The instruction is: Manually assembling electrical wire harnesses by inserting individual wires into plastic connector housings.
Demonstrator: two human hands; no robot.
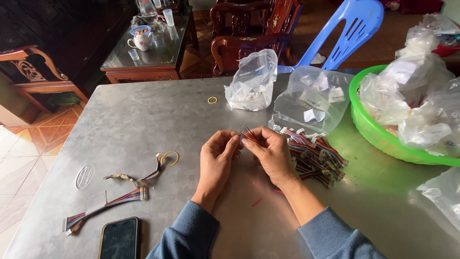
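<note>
- Where the two hands meet above the middle of the worktop (pixel 143 115), a small bundle of multicoloured wires (pixel 247 133) sits pinched between them, its loose ends fanning up and away from the person.
- Left hand (pixel 216 158) has thumb and fingertips closed on the near side of the bundle.
- Right hand (pixel 270 154) is closed on the same bundle from the other side, fingers curled over it.
- Just right of the right hand lies a pile of wire harnesses (pixel 316 158) with white connectors, touching the worktop.
- Behind the pile lie two clear plastic bags (pixel 311 98), one slumped upright, one flat.
- A green basket (pixel 371 127) of filled plastic bags stands at the right edge.
- Left of the hands, well apart, lie a yellow rubber band (pixel 170 158), a long ribbon harness (pixel 105 204) and a dark phone (pixel 120 238).
- A second rubber band (pixel 212 100) lies farther back.
</note>
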